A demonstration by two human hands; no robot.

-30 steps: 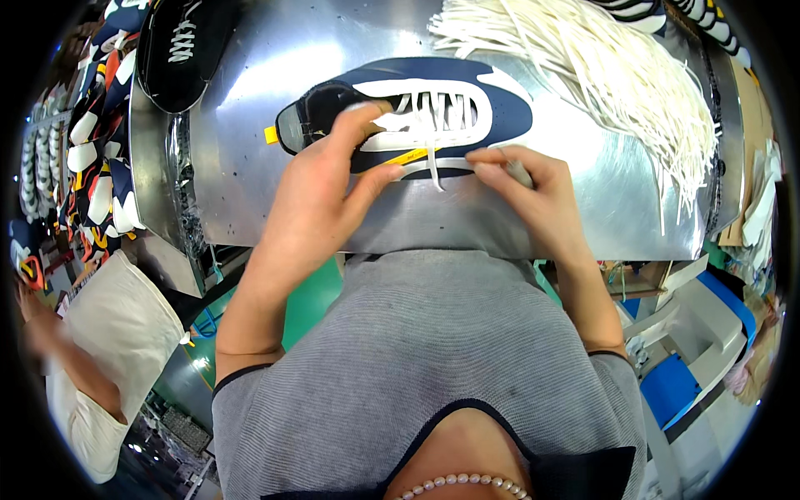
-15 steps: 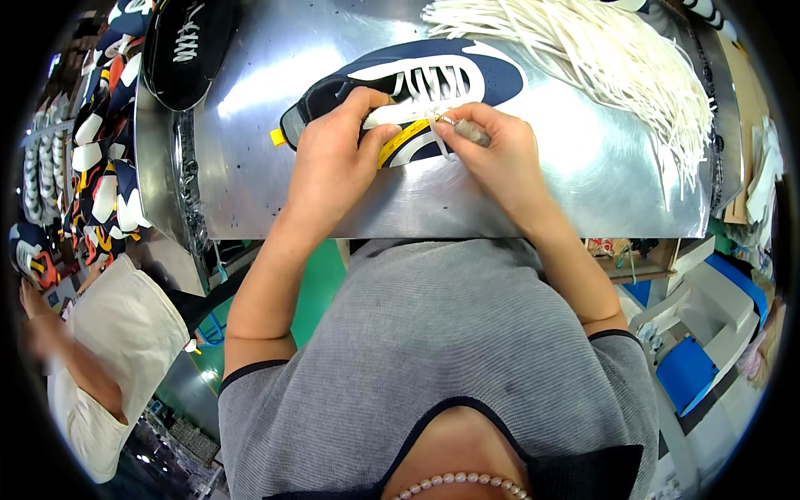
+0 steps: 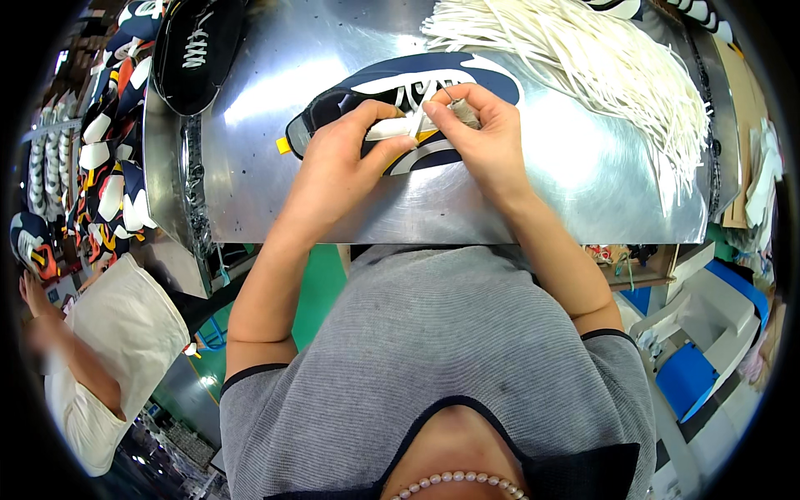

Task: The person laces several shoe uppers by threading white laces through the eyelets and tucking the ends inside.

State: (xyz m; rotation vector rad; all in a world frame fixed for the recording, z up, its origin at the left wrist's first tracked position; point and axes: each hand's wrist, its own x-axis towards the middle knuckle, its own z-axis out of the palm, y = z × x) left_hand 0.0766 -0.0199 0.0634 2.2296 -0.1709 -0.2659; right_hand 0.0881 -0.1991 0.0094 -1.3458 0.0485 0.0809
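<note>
A navy and white sneaker (image 3: 387,77) lies on its sole on a metal tabletop, toe to the right, with a yellow tab (image 3: 283,146) at the heel. White lace (image 3: 422,107) crosses its eyelets. My left hand (image 3: 354,150) is closed on the sneaker's near side, thumb and fingers pinching the edge by the eyelets. My right hand (image 3: 492,133) grips a small hook tool (image 3: 467,115) with a thick greyish handle and a thin metal shaft. Its fingertips meet at the lace over the eyelets; they hide the tool's tip.
A heap of white laces (image 3: 600,75) covers the back right of the metal tabletop (image 3: 575,200). A black shoe (image 3: 196,58) stands at the back left. Several shoe uppers (image 3: 108,167) hang or pile farther left, near another person (image 3: 117,350). A grey and blue plastic chair (image 3: 700,333) is at right.
My right hand with the hook tool has moved up and left, from the sneaker's near side to over the eyelets. The lace end hanging at the near side is drawn up.
</note>
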